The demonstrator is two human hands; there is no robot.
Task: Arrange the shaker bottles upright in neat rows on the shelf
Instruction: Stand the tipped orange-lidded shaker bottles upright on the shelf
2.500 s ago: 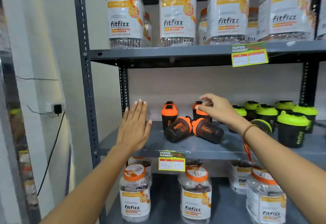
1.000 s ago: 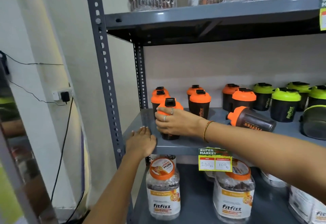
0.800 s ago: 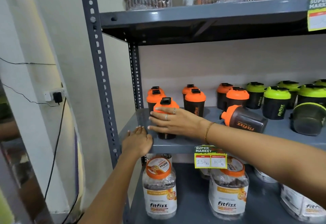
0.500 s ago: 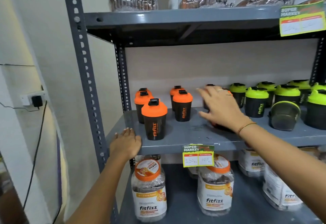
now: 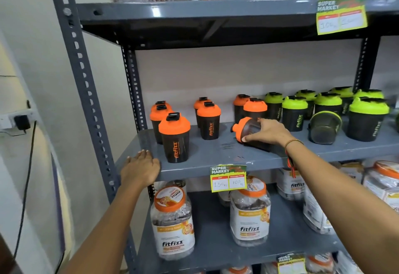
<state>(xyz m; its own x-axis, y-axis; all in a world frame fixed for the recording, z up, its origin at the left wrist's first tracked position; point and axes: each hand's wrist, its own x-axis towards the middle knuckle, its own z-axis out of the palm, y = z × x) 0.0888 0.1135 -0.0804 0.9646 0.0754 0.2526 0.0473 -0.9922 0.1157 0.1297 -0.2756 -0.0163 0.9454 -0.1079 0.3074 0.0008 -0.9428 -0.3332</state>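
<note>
On the grey middle shelf (image 5: 216, 157) several orange-lidded black shaker bottles stand upright, the nearest one (image 5: 175, 137) at the front left. One orange-lidded shaker (image 5: 246, 129) lies on its side, lid pointing left, and my right hand (image 5: 266, 132) is closed over its body. My left hand (image 5: 140, 169) rests flat on the shelf's front left corner, holding nothing. Green-lidded shakers (image 5: 294, 113) stand at the right. One green-lidded shaker (image 5: 325, 127) lies tipped over among them.
Large Fitfizz jars (image 5: 172, 222) fill the shelf below and the one above. A price tag (image 5: 228, 177) hangs on the shelf's front edge. The steel upright post (image 5: 86, 92) stands at the left, with a wall socket and cable (image 5: 20, 121) beyond it.
My right hand has left the upright front-left shaker, moved right and closed on the lying orange shaker. My left hand has stayed on the shelf corner.
</note>
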